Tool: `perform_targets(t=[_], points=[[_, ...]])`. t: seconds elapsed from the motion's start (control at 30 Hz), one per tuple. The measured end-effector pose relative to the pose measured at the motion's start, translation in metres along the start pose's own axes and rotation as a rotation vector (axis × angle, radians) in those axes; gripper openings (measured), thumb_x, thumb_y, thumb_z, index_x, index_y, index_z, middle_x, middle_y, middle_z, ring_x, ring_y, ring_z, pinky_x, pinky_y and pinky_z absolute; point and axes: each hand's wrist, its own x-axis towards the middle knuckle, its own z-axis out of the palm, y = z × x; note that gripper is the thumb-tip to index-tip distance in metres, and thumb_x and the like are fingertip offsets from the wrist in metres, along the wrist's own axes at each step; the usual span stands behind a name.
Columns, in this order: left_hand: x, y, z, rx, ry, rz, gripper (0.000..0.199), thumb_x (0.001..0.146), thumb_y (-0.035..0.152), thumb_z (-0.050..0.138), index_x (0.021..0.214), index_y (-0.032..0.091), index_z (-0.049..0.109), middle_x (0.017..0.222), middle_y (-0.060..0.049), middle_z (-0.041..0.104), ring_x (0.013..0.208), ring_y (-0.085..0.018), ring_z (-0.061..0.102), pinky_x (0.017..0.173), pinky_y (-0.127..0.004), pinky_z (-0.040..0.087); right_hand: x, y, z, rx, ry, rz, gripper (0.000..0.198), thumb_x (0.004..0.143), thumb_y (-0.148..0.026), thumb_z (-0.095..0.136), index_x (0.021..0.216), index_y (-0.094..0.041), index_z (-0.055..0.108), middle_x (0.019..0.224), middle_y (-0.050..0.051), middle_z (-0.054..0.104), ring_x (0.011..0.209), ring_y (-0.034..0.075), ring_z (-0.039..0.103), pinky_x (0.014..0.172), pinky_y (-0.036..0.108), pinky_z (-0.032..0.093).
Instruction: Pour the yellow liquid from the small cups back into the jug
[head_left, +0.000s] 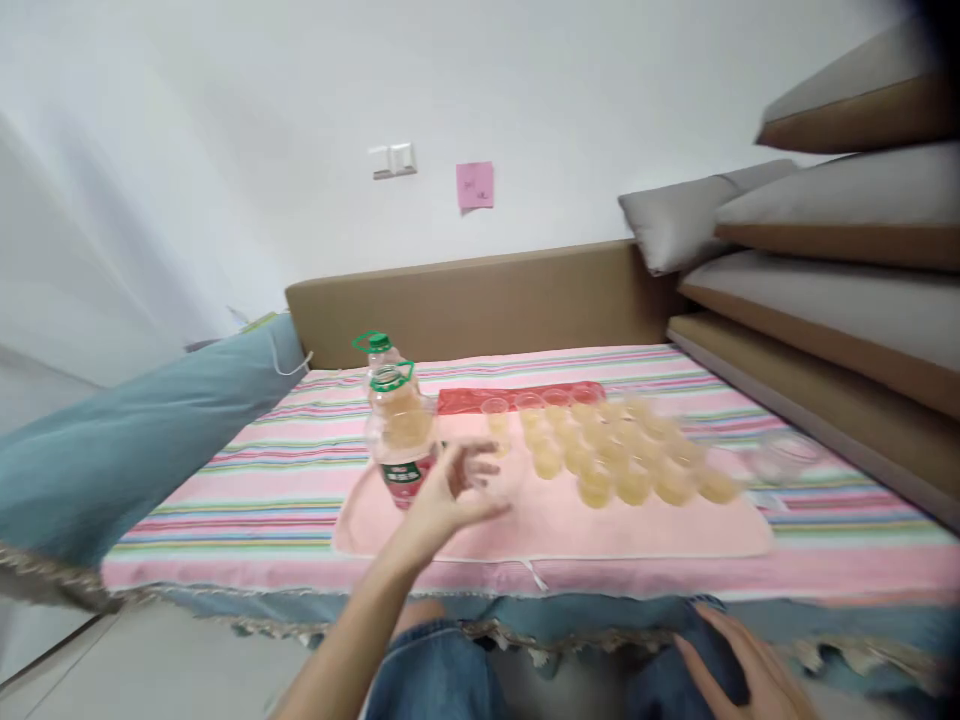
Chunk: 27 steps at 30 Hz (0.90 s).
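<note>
My left hand (454,492) reaches over a pink mat (540,535), thumb and fingers apart, with nothing clearly seen between them. Just to its left stands a big clear bottle (405,440) of pale yellow drink, uncapped, with a green neck handle and a red label. Behind that one is another large bottle (380,350) with a green cap. Past my fingertips, a clear plastic cup (496,415) stands slightly apart from rows of cups (634,480) holding yellow liquid. Low at the right, my right hand (742,665) is beside my knee, its fingers spread and holding nothing.
A red plastic wrapper (469,400) lies behind the cups. At the right is a blurred clear container (787,457). Grey and brown cushions (847,300) are piled on the right side, and a blue bolster (150,430) is at the left. The striped cloth (247,500) covers the seat.
</note>
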Motion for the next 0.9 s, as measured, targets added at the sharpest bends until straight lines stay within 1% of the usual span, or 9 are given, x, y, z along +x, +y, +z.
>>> perform_targets(t=[0.07,0.17,0.27,0.4,0.57,0.67,0.77,0.83,0.9], points=[[-0.003,-0.032,0.042,-0.044,-0.117,-0.042,0.070,0.048,0.022,0.093,0.110,0.021,0.062,0.123,-0.012,0.065,0.106,-0.026,0.065,0.096,-0.042,0.051,0.008,-0.019,-0.008,0.161,-0.087,0.060,0.042,0.090,-0.058,0.055,0.124,-0.033,0.058,0.129,0.006,0.061,0.122,0.033,0.057,0.104,0.059,0.048],[-0.005,-0.063,0.099,-0.171,-0.210,-0.062,0.081,0.045,0.021,0.094,0.118,0.022,0.058,0.120,-0.012,0.067,0.116,-0.029,0.063,0.105,-0.046,0.045,0.028,-0.051,-0.031,0.344,-0.235,0.032,0.053,0.093,-0.055,0.058,0.141,-0.036,0.044,0.147,0.003,0.047,0.137,0.028,0.044,0.114,0.054,0.039],[-0.007,-0.071,0.140,-0.191,-0.244,-0.050,0.086,0.053,0.019,0.088,0.129,0.024,0.047,0.124,-0.012,0.067,0.122,-0.029,0.060,0.110,-0.047,0.041,0.052,-0.071,-0.060,0.472,-0.286,-0.035,0.067,0.091,-0.048,0.067,0.148,-0.037,0.033,0.152,0.004,0.040,0.141,0.024,0.038,0.118,0.046,0.035],[-0.010,-0.074,0.175,-0.005,-0.220,0.043,0.082,0.063,0.012,0.077,0.134,0.025,0.039,0.129,-0.011,0.065,0.126,-0.026,0.058,0.112,-0.049,0.036,0.074,-0.075,-0.088,0.457,-0.314,-0.056,0.084,0.084,-0.043,0.075,0.151,-0.037,0.025,0.151,0.005,0.039,0.139,0.024,0.040,0.116,0.044,0.036],[-0.006,-0.088,0.207,0.105,-0.236,0.156,0.085,0.065,0.005,0.070,0.139,0.027,0.033,0.133,-0.011,0.062,0.128,-0.028,0.056,0.112,-0.053,0.037,0.087,-0.073,-0.096,0.281,-0.211,-0.003,0.075,0.079,-0.034,0.070,0.146,-0.029,0.036,0.135,0.008,0.054,0.127,0.025,0.051,0.110,0.045,0.042],[0.002,-0.091,0.218,0.137,-0.200,0.218,0.090,0.068,0.010,0.074,0.144,0.028,0.030,0.143,-0.013,0.055,0.136,-0.031,0.049,0.113,-0.055,0.036,0.104,-0.066,-0.109,0.255,-0.189,-0.024,0.073,0.079,-0.034,0.069,0.145,-0.026,0.038,0.131,0.009,0.057,0.125,0.025,0.053,0.109,0.043,0.043],[0.011,-0.088,0.219,0.178,-0.118,0.348,0.089,0.075,0.024,0.079,0.148,0.032,0.029,0.155,-0.013,0.043,0.146,-0.031,0.037,0.116,-0.054,0.034,0.150,-0.044,-0.139,0.190,-0.104,-0.059,0.072,0.080,-0.040,0.071,0.142,-0.024,0.039,0.133,0.010,0.057,0.128,0.027,0.052,0.112,0.044,0.042],[0.014,-0.088,0.212,0.193,-0.026,0.416,0.077,0.081,0.028,0.074,0.147,0.034,0.033,0.154,-0.011,0.044,0.144,-0.029,0.040,0.116,-0.052,0.035,0.195,-0.022,-0.162,0.093,-0.004,-0.088,0.074,0.078,-0.041,0.075,0.140,-0.022,0.041,0.135,0.011,0.057,0.130,0.029,0.051,0.115,0.046,0.038],[0.012,-0.092,0.197,0.199,0.088,0.424,0.064,0.085,0.028,0.069,0.142,0.033,0.040,0.148,-0.011,0.051,0.137,-0.028,0.049,0.114,-0.051,0.039,0.244,0.003,-0.180,-0.003,0.031,-0.038,0.077,0.073,-0.034,0.080,0.139,-0.020,0.042,0.133,0.012,0.059,0.129,0.031,0.051,0.116,0.048,0.036]])
